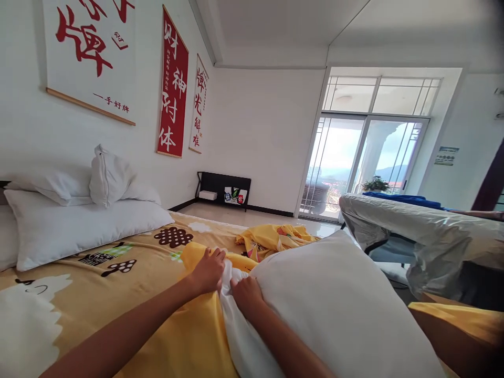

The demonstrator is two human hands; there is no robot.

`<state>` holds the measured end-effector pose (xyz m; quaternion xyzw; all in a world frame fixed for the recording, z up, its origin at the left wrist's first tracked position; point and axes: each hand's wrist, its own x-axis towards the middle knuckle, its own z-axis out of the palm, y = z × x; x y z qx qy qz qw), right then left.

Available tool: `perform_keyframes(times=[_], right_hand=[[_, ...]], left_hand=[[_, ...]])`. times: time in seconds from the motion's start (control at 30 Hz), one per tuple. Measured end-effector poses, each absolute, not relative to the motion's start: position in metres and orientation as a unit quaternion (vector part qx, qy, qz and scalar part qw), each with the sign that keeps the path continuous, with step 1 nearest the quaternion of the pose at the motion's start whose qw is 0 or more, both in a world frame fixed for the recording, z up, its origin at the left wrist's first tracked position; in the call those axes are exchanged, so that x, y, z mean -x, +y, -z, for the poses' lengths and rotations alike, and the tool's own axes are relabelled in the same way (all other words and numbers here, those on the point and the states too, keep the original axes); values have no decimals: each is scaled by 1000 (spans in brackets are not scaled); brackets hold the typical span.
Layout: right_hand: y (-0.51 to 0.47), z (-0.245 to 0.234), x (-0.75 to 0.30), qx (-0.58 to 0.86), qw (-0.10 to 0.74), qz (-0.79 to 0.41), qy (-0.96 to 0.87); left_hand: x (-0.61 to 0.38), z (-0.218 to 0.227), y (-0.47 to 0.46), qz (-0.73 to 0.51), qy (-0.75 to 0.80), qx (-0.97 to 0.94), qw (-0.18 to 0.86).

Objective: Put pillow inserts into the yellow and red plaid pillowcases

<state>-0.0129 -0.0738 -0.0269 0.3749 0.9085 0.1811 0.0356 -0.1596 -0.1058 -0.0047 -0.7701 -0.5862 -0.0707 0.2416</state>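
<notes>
A large white pillow (334,299) lies in front of me on the right, one corner pointing away. My right hand (247,295) is closed on the pillow's near left edge, fingers curled into the white cloth. Just left of it, my left hand (208,270) grips the edge of a yellow pillowcase (200,325) whose white inner side shows between my hands. The fingertips of both hands are partly hidden by the folds. Beyond them a crumpled yellow patterned cloth (275,240) rests on the bed.
The bed has a tan patterned sheet (149,278). Several white pillows (94,223) are stacked at the left by the wall. A plastic-wrapped mattress (417,220) with blue cloth stands at the right, above a chair (394,249). A low black rack (224,190) stands by the far wall.
</notes>
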Motion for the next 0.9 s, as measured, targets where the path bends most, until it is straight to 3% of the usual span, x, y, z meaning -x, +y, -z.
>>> perform_keyframes(times=[0.23, 0.4, 0.63, 0.77, 0.9], right_hand=[[-83, 29, 6, -344, 19, -175, 922], [-94, 29, 25, -330, -17, -160, 930], [-55, -29, 0, -389, -124, -173, 896], [-64, -44, -66, -359, -133, -133, 914], [-72, -26, -160, -394, -103, -55, 912]], left_hand=[[169, -1, -78, 79, -688, 675, 255], [132, -25, -63, 103, -651, 704, 264], [93, -59, -63, 147, -608, 736, 258], [117, -39, -70, 137, -641, 718, 233], [131, -4, -76, 107, -657, 721, 189]])
